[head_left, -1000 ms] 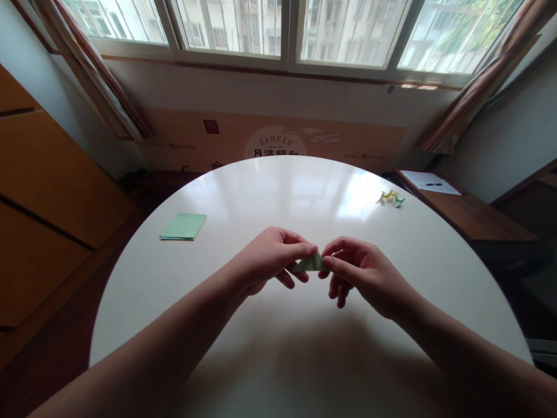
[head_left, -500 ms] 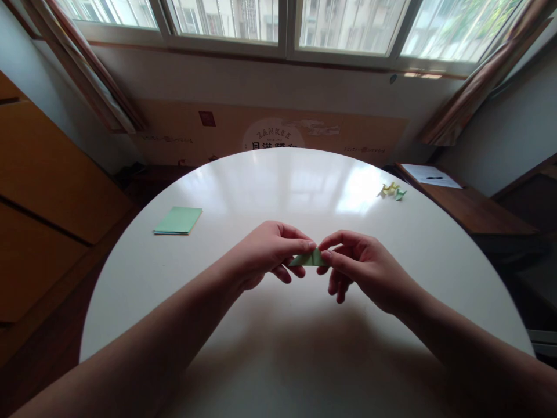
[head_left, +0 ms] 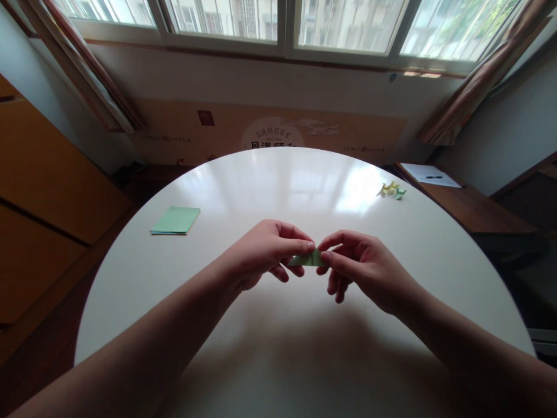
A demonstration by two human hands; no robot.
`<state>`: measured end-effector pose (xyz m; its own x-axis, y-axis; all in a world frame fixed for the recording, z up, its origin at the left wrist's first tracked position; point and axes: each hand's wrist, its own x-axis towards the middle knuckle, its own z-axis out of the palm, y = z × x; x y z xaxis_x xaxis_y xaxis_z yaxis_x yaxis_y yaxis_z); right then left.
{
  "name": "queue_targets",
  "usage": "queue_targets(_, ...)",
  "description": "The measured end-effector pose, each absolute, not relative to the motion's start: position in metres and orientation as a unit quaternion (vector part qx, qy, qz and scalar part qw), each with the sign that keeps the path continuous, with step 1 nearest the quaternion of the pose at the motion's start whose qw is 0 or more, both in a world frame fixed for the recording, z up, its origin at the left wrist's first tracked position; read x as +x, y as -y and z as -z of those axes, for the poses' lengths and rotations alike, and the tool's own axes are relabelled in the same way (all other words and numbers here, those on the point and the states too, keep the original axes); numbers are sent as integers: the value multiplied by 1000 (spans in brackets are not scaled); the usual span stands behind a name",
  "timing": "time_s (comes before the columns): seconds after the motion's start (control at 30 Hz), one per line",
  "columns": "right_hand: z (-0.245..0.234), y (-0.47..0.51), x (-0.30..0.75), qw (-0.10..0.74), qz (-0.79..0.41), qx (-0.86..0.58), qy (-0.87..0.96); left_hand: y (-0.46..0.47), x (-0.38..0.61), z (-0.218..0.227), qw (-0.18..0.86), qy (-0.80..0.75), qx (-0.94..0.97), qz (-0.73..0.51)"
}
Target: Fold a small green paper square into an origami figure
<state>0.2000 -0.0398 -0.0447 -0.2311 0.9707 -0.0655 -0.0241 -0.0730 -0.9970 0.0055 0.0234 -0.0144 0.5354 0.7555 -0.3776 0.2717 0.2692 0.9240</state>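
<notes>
A small folded piece of green paper (head_left: 306, 259), roughly triangular with a crease near its middle, is held up between my two hands above the table. My left hand (head_left: 274, 249) pinches its left and upper part, thumb on the near face and fingers behind. With thumb and forefinger, my right hand (head_left: 354, 261) grips the right end. The other fingers of the right hand curl loosely below. Fingertips cover both ends of the paper, so its full shape is hidden.
A stack of square paper (head_left: 176, 220), green on top, lies at the left of the round white table (head_left: 278, 191). Small yellow and green folded paper figures (head_left: 391, 190) stand at the far right. Beyond them, a brown side table (head_left: 474, 206) holds a white sheet (head_left: 424, 173) and a dark pen.
Both hands keep their pinch on the green paper, with hardly any movement. The view has shifted very slightly, so the paper stack appears a little further left.
</notes>
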Motion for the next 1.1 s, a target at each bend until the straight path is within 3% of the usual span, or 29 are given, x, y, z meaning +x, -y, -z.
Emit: queue_targets(1.1,46,46,196,467,-486,-444,590,-19,8,9,643,-442,596,-189)
